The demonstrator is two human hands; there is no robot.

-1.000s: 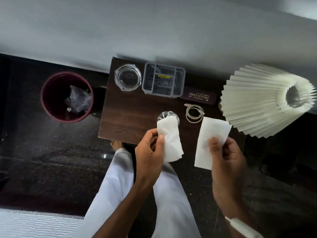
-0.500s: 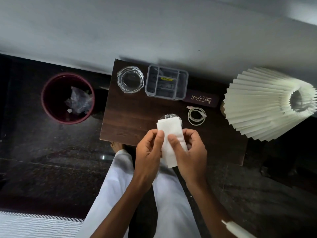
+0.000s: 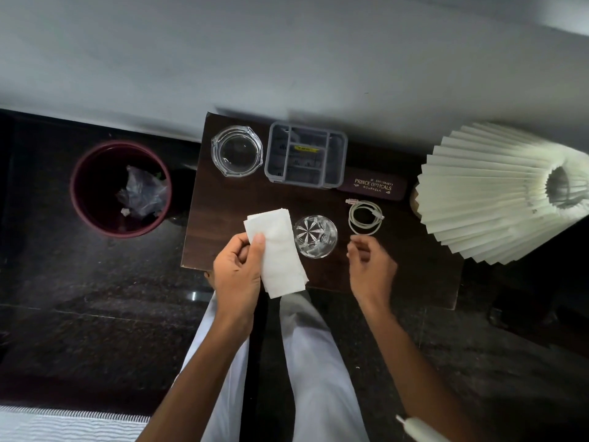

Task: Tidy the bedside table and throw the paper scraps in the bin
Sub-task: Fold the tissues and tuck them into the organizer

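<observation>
The left hand (image 3: pixel 237 275) pinched the folded paper (image 3: pixel 277 250) by its near edge, over the table's (image 3: pixel 223 224) front. It looked light, limp, easily crumpled. The right hand (image 3: pixel 371 266) hung empty, fingers loosely curled, beside the glass (image 3: pixel 315 236). The bin (image 3: pixel 121 188) stood on the left.

The scene was dim overall, the dark floor (image 3: pixel 95 314) nearly black and grainy with little detail. Light seemed to fall from above and behind the camera, brightening the pale wall (image 3: pixel 287 59) unevenly and leaving a soft shadow band along its base behind the bedside table (image 3: pixel 223 193). The white paper (image 3: pixel 280 250) and pleated lampshade (image 3: pixel 484 193) were the brightest surfaces, close to washed out. Small glints showed on the cut glass (image 3: pixel 315 236). The right hand (image 3: pixel 371 269) was smeared by motion blur. Wide-angle distortion bent the wall line and stretched the frame edges.
</observation>
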